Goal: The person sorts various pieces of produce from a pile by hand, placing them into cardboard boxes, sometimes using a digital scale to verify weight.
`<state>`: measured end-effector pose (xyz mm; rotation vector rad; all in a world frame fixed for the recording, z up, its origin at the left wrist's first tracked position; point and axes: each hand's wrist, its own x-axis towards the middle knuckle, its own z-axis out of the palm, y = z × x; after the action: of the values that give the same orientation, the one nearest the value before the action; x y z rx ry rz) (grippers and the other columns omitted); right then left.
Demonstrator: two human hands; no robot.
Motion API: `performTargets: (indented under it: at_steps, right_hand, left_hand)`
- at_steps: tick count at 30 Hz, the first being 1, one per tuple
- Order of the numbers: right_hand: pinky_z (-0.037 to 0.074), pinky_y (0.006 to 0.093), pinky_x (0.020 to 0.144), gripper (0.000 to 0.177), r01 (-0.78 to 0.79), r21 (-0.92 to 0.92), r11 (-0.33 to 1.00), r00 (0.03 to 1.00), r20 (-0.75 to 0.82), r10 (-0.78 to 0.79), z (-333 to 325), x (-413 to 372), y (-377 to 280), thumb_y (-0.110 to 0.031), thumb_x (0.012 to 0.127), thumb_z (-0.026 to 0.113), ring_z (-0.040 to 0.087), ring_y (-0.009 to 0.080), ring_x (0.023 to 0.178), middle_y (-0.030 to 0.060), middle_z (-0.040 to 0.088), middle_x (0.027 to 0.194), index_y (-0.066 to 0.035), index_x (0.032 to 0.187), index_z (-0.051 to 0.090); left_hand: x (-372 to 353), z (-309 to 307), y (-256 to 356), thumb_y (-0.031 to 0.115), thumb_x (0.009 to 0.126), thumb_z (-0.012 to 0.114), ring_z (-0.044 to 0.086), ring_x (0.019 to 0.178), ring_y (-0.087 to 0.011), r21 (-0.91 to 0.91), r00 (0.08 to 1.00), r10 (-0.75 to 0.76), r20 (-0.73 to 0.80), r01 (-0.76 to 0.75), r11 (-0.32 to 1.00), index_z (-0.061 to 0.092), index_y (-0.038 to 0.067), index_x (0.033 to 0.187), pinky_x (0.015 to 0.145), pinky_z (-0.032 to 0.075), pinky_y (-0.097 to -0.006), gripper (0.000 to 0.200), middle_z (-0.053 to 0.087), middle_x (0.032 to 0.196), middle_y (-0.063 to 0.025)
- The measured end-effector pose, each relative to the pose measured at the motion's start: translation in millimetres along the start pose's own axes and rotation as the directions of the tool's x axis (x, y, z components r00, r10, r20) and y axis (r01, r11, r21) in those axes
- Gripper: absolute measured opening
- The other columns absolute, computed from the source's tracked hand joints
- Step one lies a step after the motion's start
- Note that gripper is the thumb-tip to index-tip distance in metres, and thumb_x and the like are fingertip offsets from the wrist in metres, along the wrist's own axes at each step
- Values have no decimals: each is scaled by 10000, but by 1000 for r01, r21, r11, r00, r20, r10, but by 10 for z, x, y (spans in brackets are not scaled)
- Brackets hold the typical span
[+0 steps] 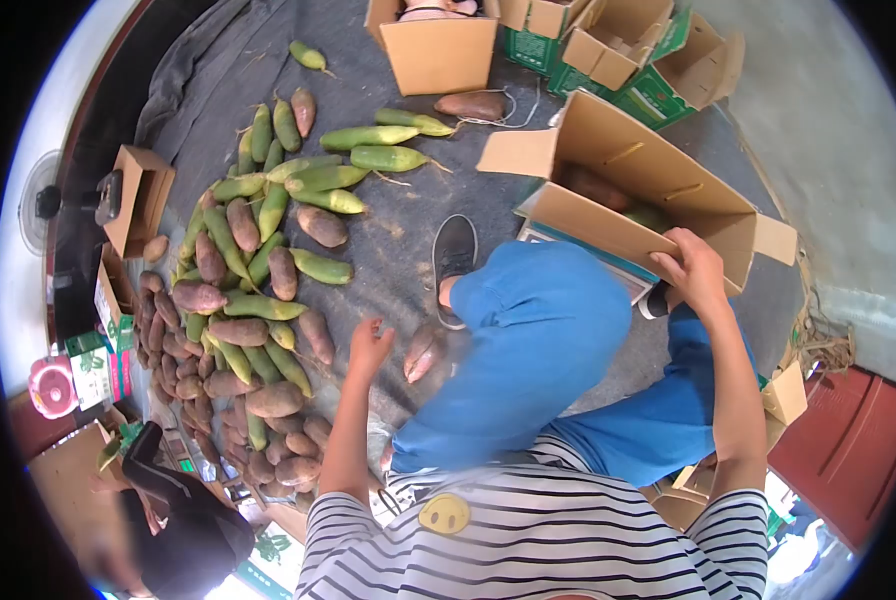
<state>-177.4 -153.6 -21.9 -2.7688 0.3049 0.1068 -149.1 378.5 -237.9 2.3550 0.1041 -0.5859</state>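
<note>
My right hand grips the near edge of an open cardboard box, thumb on the outer wall. Inside the box lie a reddish-brown tuber and something green, partly shaded. My left hand hangs over the dark floor cloth with fingers slightly apart and nothing in them. Just right of it a loose reddish tuber lies on the cloth. To its left spreads a large pile of green radishes and brown-red tubers.
More open boxes stand at the top and top right. One long tuber lies near them with a white cord. A co-worker in dark clothes is at the lower left. Small boxes line the left side.
</note>
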Motion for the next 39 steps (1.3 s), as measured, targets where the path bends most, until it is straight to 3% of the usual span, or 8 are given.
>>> performTargets:
  at_steps: [9,14,23,26,29,35,37,39]
  right_hand:
    - [480,349,749,224,9,29,1000,1000,-24,-8,17,13,-82,-159,797,695,615,315,858,125,622,907,-61,976,601]
    - [478,337,750,209,-51,35,998,999,14,51,27,23,-92,-119,808,683,614,295,829,130,617,890,-48,984,598]
    - [475,304,735,192,-39,58,998,999,1,39,79,36,-67,-93,834,675,595,222,797,117,605,867,-27,993,592]
    - [477,287,715,183,-41,39,998,999,18,40,59,49,-126,-96,847,674,585,179,783,106,605,852,-22,992,590]
    - [478,279,697,184,-58,58,997,998,10,58,95,40,-66,-106,851,677,580,161,770,103,606,844,-23,990,589]
    - [469,289,734,179,-24,57,998,1000,-3,25,66,50,-122,-84,838,670,586,206,785,123,600,845,-29,989,590]
    - [468,299,747,184,-71,77,995,997,13,71,58,51,-136,-79,828,668,592,233,800,128,600,858,-31,988,590]
    - [469,310,756,192,-91,64,994,996,21,90,38,34,-126,-83,819,669,599,258,818,132,602,875,-34,987,591]
  left_hand:
    - [352,380,-1002,271,775,684,649,920,-248,-302,887,-435,-153,378,875,606,-32,1114,844,495,-340,461,674,982,-171]
    - [663,164,-647,271,799,705,637,824,-226,-709,758,-652,-33,442,550,546,-92,1153,686,521,-331,531,658,908,-144]
    - [1596,258,-825,342,744,775,523,593,-169,-856,535,-826,-176,332,397,567,15,1086,437,406,-317,516,563,779,-62]
    - [2027,536,-1331,348,722,795,498,555,-185,-882,494,-845,-204,281,377,593,32,1039,437,393,-350,491,563,758,-67]
    - [2033,324,-1063,234,674,819,641,866,-259,-938,439,-898,-34,295,180,517,-84,1172,677,530,-387,664,609,1076,-180]
    - [1710,36,-565,321,744,750,610,717,-190,-969,584,-805,104,242,51,556,19,1074,545,492,-356,487,623,958,-109]
    - [1347,24,-576,407,785,697,586,632,-193,-957,793,-545,273,281,-70,554,126,1006,509,476,-349,385,608,797,-51]
    - [924,62,-399,381,826,667,599,727,-200,-936,803,-481,351,292,-194,545,121,1038,592,504,-352,357,607,853,-61]
